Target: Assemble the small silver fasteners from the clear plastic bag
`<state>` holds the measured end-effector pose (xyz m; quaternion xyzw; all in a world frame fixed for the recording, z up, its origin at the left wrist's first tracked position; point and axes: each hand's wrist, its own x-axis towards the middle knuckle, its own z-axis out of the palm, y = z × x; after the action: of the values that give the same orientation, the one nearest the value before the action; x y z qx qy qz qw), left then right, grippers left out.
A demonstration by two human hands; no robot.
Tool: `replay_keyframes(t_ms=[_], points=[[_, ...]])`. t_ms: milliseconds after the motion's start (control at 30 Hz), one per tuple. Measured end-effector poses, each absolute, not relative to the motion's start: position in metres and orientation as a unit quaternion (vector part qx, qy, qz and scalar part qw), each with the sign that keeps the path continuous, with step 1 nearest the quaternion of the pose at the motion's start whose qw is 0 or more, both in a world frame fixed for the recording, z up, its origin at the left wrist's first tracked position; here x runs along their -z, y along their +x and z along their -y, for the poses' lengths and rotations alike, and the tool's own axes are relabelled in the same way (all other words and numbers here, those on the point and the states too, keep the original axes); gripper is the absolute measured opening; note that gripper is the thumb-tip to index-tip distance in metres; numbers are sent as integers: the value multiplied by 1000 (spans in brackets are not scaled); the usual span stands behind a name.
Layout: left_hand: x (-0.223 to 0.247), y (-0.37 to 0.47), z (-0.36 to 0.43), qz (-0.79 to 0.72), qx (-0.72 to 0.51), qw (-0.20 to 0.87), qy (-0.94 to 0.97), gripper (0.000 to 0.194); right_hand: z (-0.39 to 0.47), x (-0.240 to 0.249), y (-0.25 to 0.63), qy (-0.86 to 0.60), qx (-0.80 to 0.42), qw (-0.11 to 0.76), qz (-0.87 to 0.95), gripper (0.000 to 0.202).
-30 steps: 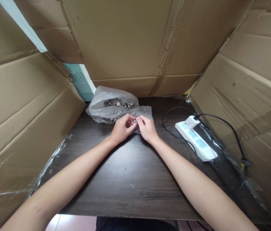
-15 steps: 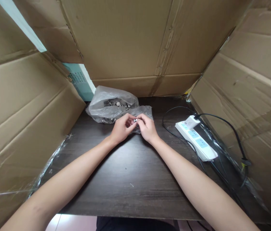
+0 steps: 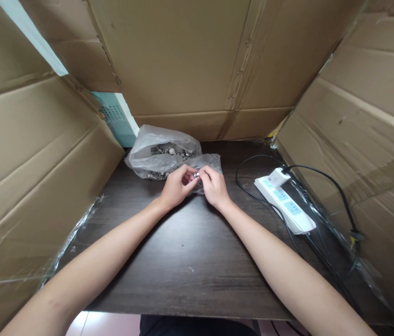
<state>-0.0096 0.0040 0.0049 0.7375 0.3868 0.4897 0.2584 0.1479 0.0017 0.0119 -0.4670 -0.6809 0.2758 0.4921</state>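
A small shiny metal part [image 3: 196, 175], too small to name exactly, is pinched between the fingertips of both hands. My left hand [image 3: 177, 186] has thumb and forefinger closed on its left side. From the right, the thumb and forefinger of my right hand [image 3: 214, 186] press on the same part. Just behind the hands lies a clear plastic bag [image 3: 162, 135], its mouth gaping, with many small metal pieces [image 3: 172, 151] inside. The bag's crumpled right portion [image 3: 214, 161] spreads beneath and behind my fingers.
A white power strip [image 3: 287, 205] with a plugged-in adapter [image 3: 278, 178] lies on the dark wooden table [image 3: 183, 270] at right, with black cables [image 3: 336, 186] around it. Cardboard walls [image 3: 183, 60] enclose the back and sides. A pale green panel [image 3: 116, 116] shows at back left.
My right fingertips have shifted very slightly on the small metal part, and a little more of it shows. The arms and the bag stay in place.
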Motion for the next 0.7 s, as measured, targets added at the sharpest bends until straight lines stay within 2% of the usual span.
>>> replay_keyframes(t_ms=[100, 233, 700], points=[[-5, -9, -4, -391, -490, 260, 734, 14, -2, -12, 149, -460, -283, 496, 680, 15], [-4, -9, -4, -387, -490, 269, 733, 15, -3, -11, 149, -456, -288, 492, 684, 13], [-4, -9, -4, -391, -486, 260, 737, 13, -3, -12, 147, -471, -283, 476, 686, 34]])
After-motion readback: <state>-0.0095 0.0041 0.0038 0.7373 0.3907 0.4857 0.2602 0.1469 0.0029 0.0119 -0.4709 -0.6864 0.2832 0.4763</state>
